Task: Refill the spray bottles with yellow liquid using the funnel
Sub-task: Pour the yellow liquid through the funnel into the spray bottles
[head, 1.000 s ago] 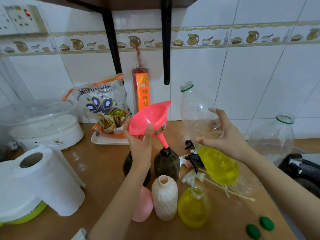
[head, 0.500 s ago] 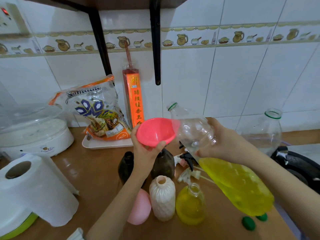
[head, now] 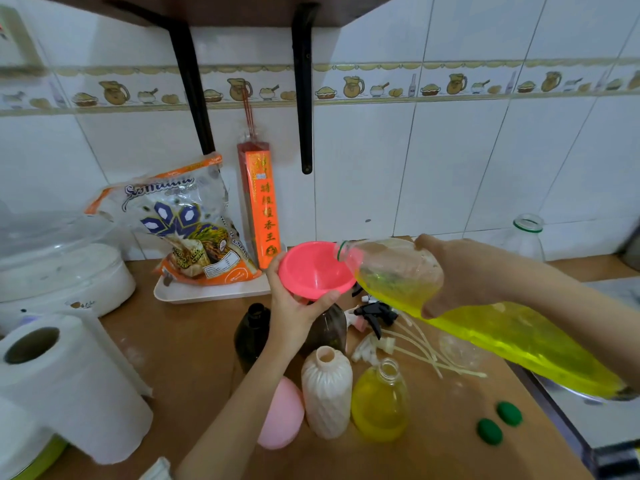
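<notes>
My left hand [head: 294, 306] grips the pink funnel [head: 313, 268] from below and holds it level over a dark brown bottle [head: 329, 327]. My right hand [head: 460, 271] grips a large clear bottle of yellow liquid [head: 502, 327], tilted almost flat, its green-ringed mouth resting on the funnel's right rim. A second dark bottle [head: 251, 332] stands left of my wrist. Nearer me stand a cream ribbed bottle [head: 326, 389], a clear bottle of yellow liquid [head: 380, 403] and a pink bottle [head: 280, 415]. Spray heads with tubes [head: 384, 327] lie on the counter.
Two green caps [head: 498, 422] lie at the front right. A paper towel roll [head: 65, 382] stands at the left, a white cooker [head: 55, 271] behind it. A rice bag on a tray [head: 187, 223] and an orange incense box [head: 263, 209] lean at the wall. An empty bottle [head: 526, 237] stands far right.
My left hand lowered the funnel from tilted to level over the dark bottle. My right hand tipped the big bottle from upright to nearly flat and brought its mouth to the funnel's rim.
</notes>
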